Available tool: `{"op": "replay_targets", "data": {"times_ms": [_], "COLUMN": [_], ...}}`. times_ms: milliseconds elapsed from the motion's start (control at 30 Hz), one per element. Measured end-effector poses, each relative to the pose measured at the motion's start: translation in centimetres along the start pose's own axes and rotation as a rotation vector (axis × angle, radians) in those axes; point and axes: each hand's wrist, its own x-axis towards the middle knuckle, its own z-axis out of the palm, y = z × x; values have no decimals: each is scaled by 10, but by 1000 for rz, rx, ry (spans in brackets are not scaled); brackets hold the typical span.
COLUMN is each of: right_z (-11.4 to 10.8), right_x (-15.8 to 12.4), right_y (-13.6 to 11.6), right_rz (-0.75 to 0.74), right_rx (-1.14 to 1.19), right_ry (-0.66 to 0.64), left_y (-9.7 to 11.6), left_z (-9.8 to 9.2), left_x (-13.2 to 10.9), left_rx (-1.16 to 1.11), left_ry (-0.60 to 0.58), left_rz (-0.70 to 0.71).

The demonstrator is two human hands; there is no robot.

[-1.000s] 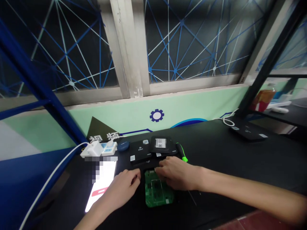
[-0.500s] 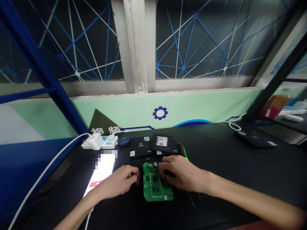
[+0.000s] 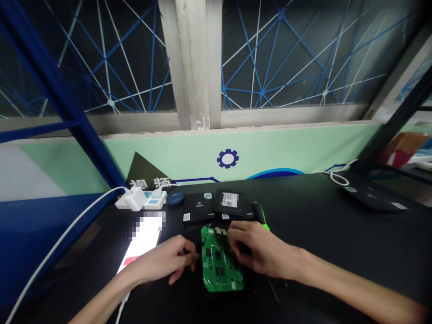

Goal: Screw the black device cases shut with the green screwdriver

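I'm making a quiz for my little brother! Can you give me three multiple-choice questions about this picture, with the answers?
1. Where is the green circuit board?
A. On the window ledge
B. Between the hands
C. On the floor

2. What colour is the painted gear?
A. Red
B. Yellow
C. Dark blue

3. How is the screen left of the board?
A. Glowing bright
B. Switched off and black
C. Covered by a hand

Answers:
1. B, because the left hand is on one side and the right hand on the other.
2. C, because the gear shows dark blue around a white middle.
3. A, because it shines white, though part is blurred.
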Motion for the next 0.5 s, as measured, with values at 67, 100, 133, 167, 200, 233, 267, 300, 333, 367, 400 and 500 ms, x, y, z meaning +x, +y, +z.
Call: {"op": "replay_targets", "data": {"times_ms": [67,100,133,167,200,233,267,300,333,367,400,500], "right_z": [-4,-5,-6,-6,-6,-5,-5,-4,-4,-5,-6,-12], "right_x": [-2,-4,-5,-7,-8,-9,-10,-10,-10,-10,-11,-12], "right_y": [5,9,12,15,18,21,22,23,24,24,24,23], "right_rz": [-12,-15,-15,-12,-7,2,12,21,30,38,43,70], "right_rx": [86,143,206,269,329,382,430,472,511,549,588,679], "right_ry": [38,64,97,134,168,199,223,243,265,288,314,403], "left_y": [0,0,1,1,1,2,2,2,3,3,4,6], "left_z": [0,0,0,0,0,0,0,0,-1,-1,-2,-3], "left_x": [1,1,1,1,1,1,1,1,0,0,-1,-2], "left_rx": [-6,-12,-20,-31,-42,-53,-63,-70,-74,-80,-86,-115], "left_ry": [0,-3,-5,-8,-9,-11,-14,-19,-27,-35,-43,-71], "left_rz": [-7,-6,-4,-1,2,4,2,-2,-6,-9,-12,-23]}}
